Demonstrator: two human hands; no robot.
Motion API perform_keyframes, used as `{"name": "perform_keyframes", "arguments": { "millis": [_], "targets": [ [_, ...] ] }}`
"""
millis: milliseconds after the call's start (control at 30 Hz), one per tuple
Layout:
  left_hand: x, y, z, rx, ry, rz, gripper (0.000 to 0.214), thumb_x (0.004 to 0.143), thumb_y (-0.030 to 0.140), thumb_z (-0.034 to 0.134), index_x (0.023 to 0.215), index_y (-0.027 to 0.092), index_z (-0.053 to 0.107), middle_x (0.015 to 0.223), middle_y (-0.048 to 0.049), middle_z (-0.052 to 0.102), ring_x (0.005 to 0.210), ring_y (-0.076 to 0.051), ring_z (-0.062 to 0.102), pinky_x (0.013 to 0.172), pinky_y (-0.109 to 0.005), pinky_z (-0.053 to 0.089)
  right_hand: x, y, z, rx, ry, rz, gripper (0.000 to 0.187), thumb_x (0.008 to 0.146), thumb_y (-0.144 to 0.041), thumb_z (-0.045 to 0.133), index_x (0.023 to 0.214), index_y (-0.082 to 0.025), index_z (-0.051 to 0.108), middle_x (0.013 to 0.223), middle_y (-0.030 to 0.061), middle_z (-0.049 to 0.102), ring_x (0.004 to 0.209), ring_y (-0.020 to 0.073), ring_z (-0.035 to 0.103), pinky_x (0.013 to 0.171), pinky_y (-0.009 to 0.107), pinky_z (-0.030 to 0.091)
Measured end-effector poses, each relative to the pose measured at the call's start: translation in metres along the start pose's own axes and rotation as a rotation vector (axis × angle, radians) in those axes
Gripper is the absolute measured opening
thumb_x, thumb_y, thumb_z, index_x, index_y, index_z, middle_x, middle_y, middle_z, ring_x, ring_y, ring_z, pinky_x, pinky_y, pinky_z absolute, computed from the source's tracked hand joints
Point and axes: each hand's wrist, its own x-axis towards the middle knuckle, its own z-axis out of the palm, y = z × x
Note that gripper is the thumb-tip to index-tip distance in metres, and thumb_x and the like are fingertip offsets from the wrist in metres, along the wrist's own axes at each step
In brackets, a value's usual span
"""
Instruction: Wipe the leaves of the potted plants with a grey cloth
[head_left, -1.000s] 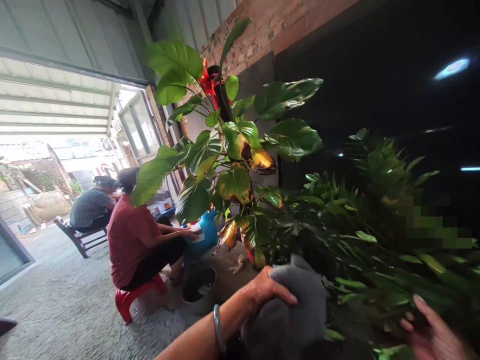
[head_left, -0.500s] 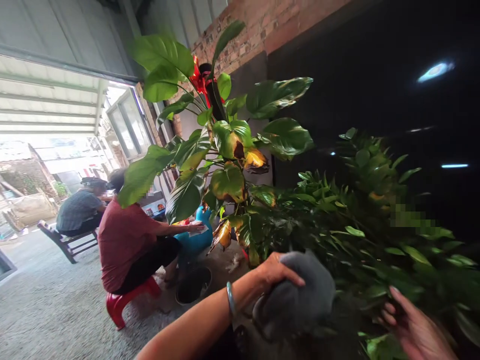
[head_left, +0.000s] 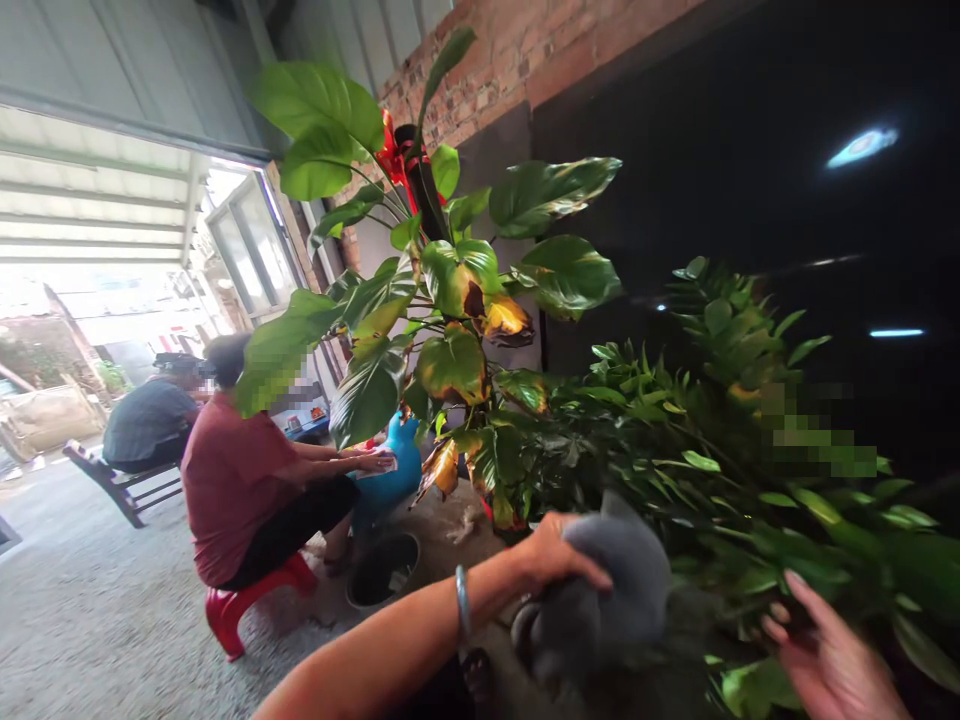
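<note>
My left hand [head_left: 559, 552], with a bracelet on its wrist, grips the top of a smooth, rounded grey object [head_left: 634, 575]. It has a pointed bump on its upper edge and a rounded lobe low on its left; its exact kind I cannot make out. To its right, my right hand [head_left: 829, 640] is apart from the grey object, in front of dark green leaves [head_left: 750, 545]. Its fingers curl in towards the thumb, and whatever lies between them is lost in the dark.
A tall leafy plant [head_left: 454, 365] with a red ribbon [head_left: 394, 150] stands ahead. Left of it, a person in a red shirt [head_left: 236, 470] sits on a red stool [head_left: 232, 605], hands on a blue bird-like figure [head_left: 401, 455]. A dark bucket [head_left: 382, 570] stands nearby. Another person [head_left: 146, 420] sits farther back.
The grey object has turned slightly in my left hand. The view has shifted a little, and the seated person's second arm now shows reaching to the blue figure.
</note>
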Motion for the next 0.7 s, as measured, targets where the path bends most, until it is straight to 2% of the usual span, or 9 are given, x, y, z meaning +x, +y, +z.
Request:
{"name": "perform_keyframes", "arguments": {
  "millis": [67,133,233,300,400,467,533,600,700],
  "targets": [
    [-0.015,-0.011,-0.004,0.081,-0.103,-0.084,0.031,0.039,0.017,0.08,0.068,0.017,0.068,0.065,0.0006,0.065,0.066,-0.021,0.06,0.069,-0.035,0.049,0.005,0.003,-0.007,0.002,-0.004,0.018,0.036,0.046,-0.024,0.078,0.069,-0.024,0.05,0.05,-0.0083,0.048,0.038,0.0098,0.043,0.032,0.022,0.039],
    [-0.019,0.002,-0.007,0.047,-0.152,-0.022,0.034,0.042,0.017,0.079,0.074,0.016,0.07,0.069,0.0005,0.066,0.066,-0.019,0.06,0.071,-0.033,0.049,0.009,0.004,-0.011,0.022,-0.015,0.046,0.036,0.046,-0.024,0.079,0.068,-0.025,0.05,0.05,-0.0079,0.048,0.039,0.0101,0.042,0.032,0.022,0.039],
    [-0.003,0.038,-0.006,-0.196,-0.085,0.198,0.034,0.047,0.014,0.077,0.081,0.016,0.073,0.077,-0.0019,0.07,0.072,-0.018,0.062,0.078,-0.033,0.05,0.008,0.002,-0.01,0.046,-0.03,0.067,0.036,0.045,-0.024,0.079,0.065,-0.024,0.049,0.051,-0.0085,0.048,0.039,0.0095,0.042,0.034,0.023,0.042],
    [0.014,0.049,-0.001,-0.36,-0.003,0.236,0.036,0.047,0.014,0.077,0.083,0.015,0.073,0.081,-0.0041,0.071,0.073,-0.019,0.063,0.079,-0.035,0.05,0.004,0.0,-0.004,0.052,-0.001,0.061,0.037,0.04,-0.021,0.078,0.065,-0.023,0.05,0.052,-0.009,0.05,0.039,0.0089,0.044,0.033,0.02,0.04],
    [0.022,0.031,0.008,-0.378,0.061,0.016,0.037,0.041,0.011,0.075,0.077,0.014,0.073,0.076,-0.0053,0.071,0.072,-0.021,0.062,0.081,-0.039,0.049,-0.002,0.0,0.003,-0.009,0.067,0.068,0.038,0.037,-0.019,0.077,0.067,-0.022,0.054,0.05,-0.0082,0.053,0.038,0.0101,0.045,0.03,0.02,0.038],
    [0.012,0.009,0.011,-0.239,0.039,-0.178,0.029,0.039,0.009,0.073,0.067,0.015,0.072,0.07,-0.0049,0.068,0.071,-0.024,0.061,0.08,-0.042,0.047,-0.003,0.001,0.003,-0.064,0.103,0.088,0.04,0.035,-0.021,0.079,0.067,-0.02,0.055,0.048,-0.0077,0.052,0.036,0.0107,0.045,0.029,0.021,0.038],
    [-0.003,-0.003,0.009,-0.12,-0.021,-0.263,0.023,0.041,0.01,0.071,0.063,0.017,0.072,0.067,-0.0046,0.067,0.073,-0.027,0.062,0.08,-0.044,0.046,-0.001,0.003,0.0,-0.097,0.125,0.099,0.042,0.031,-0.021,0.081,0.065,-0.019,0.055,0.047,-0.0074,0.052,0.035,0.0102,0.044,0.03,0.021,0.038],
    [-0.015,0.003,0.005,-0.117,-0.081,-0.229,0.024,0.043,0.01,0.071,0.065,0.017,0.072,0.068,-0.0052,0.067,0.076,-0.029,0.064,0.081,-0.045,0.046,0.002,0.005,-0.005,-0.097,0.094,0.083,0.042,0.032,-0.022,0.082,0.066,-0.018,0.057,0.05,-0.0063,0.053,0.037,0.0102,0.047,0.032,0.02,0.04],
    [-0.011,0.036,-0.003,-0.259,-0.112,-0.022,0.033,0.044,0.011,0.073,0.077,0.015,0.072,0.078,-0.008,0.071,0.082,-0.029,0.065,0.084,-0.043,0.047,0.007,0.006,-0.012,-0.093,0.035,0.03,0.036,0.039,-0.025,0.081,0.065,-0.019,0.057,0.05,-0.0061,0.054,0.037,0.0118,0.048,0.033,0.023,0.044]
  ]
}}
